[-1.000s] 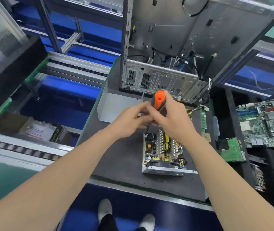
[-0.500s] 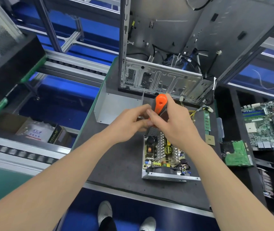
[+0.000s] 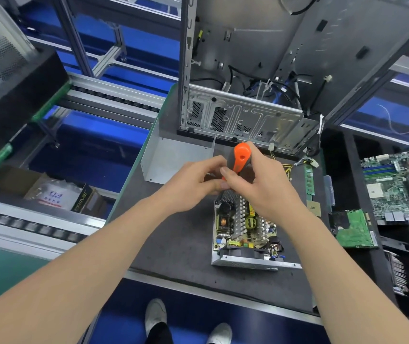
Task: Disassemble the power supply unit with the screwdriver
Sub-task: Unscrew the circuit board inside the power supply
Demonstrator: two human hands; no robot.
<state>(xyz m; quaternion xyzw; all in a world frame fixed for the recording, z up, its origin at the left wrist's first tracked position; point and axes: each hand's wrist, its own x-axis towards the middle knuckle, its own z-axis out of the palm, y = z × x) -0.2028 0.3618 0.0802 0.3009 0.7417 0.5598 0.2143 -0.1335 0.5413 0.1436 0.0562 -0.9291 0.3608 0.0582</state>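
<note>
Head view, screwdriver [image 3: 241,157], dark worktable [image 3: 173,239], blue floor [image 3: 124,324]

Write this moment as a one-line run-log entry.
right hand: grips screwdriver | left hand: fingers at its lower end, contact hidden | power supply unit: cover off, board exposed

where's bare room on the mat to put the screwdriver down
Bare mat: left of the power supply unit, out to the table's green edge, in front of the bent metal cover. Crowded on the right: memory stick, processor chip, green board.
</note>
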